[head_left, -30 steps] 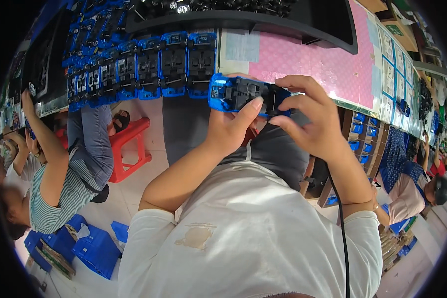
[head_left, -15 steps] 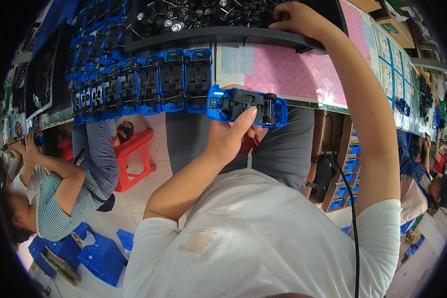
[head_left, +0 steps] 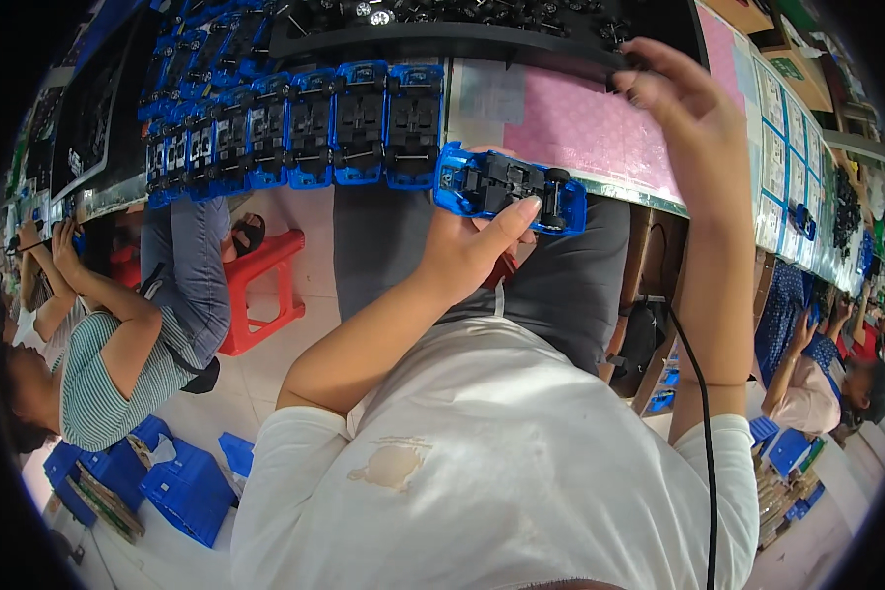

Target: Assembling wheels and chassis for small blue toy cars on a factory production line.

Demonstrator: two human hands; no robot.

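Note:
An upside-down blue toy car [head_left: 509, 189] with a black underside rests in my left hand [head_left: 472, 241]. Its thumb presses on the chassis and the other fingers are beneath. Black wheels sit at the car's right end; none show at its left end. Pinched in the fingertips of my right hand [head_left: 693, 118], at the front edge of a black tray [head_left: 442, 41], is a small wheel axle [head_left: 615, 83], partly hidden and blurred. The tray holds many loose wheels on metal axles.
Rows of upturned blue toy cars [head_left: 362, 123] line the table to the left. A pink mat [head_left: 590, 123] covers the table ahead. A black cable [head_left: 696, 383] hangs at my right. One person [head_left: 133, 359] sits at the left by a red stool [head_left: 265, 285]; others work far right.
My right hand has come out of the tray toward me with a wheel axle in its fingers. My left hand still holds the car, slightly shifted in the view.

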